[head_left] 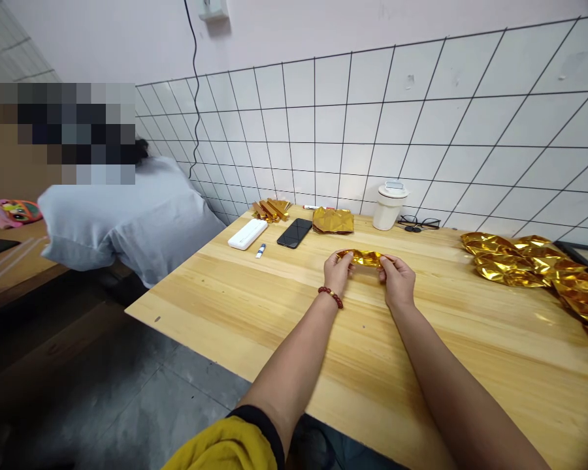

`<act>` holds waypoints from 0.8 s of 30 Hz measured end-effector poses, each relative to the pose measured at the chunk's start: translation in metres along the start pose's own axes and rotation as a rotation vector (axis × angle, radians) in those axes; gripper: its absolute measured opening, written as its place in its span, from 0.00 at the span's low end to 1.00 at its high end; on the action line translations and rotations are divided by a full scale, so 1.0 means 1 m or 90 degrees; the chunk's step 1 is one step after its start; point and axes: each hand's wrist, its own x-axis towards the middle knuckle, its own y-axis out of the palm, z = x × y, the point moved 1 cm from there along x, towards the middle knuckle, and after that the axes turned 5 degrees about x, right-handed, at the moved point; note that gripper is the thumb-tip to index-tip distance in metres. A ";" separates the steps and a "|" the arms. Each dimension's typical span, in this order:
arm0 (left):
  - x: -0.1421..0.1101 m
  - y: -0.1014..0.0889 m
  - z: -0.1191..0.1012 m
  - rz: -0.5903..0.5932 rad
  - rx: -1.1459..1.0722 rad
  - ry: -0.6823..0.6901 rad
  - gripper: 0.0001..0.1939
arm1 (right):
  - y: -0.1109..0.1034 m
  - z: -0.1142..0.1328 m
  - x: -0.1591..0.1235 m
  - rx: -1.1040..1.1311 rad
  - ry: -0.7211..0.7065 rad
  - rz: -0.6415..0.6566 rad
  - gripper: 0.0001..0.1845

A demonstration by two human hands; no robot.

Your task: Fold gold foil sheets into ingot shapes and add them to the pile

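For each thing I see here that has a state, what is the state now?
gold foil piece: folded, held between both hands
left hand: gripping foil's left end
right hand: gripping foil's right end
phone: screen dark, lying flat
white cup: lid on, upright
glasses: lying on table
gold foil pile: crumpled, loose

You are seated at a pale, light-grained wooden table (255, 307) pushed against a wall of white square tiles with dark grout lines (421, 130). Above the tiles the wall is plain pinkish-white plaster (298, 26), where a thin black cable (195, 85) hangs down from a white wall fitting (213, 9). Beneath you lies a grey mottled stone-like floor (127, 398). To your left stands a darker brown wooden desk (14, 261). Light is even and soft.
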 end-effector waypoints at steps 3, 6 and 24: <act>-0.001 0.001 -0.001 0.031 -0.004 0.004 0.14 | 0.002 0.001 -0.002 -0.006 -0.005 0.026 0.24; -0.003 0.003 -0.001 0.067 0.005 0.015 0.15 | 0.003 0.003 -0.004 0.002 -0.003 0.054 0.25; -0.009 0.001 -0.006 0.229 -0.042 0.022 0.30 | -0.001 0.007 0.002 0.090 0.089 -0.030 0.12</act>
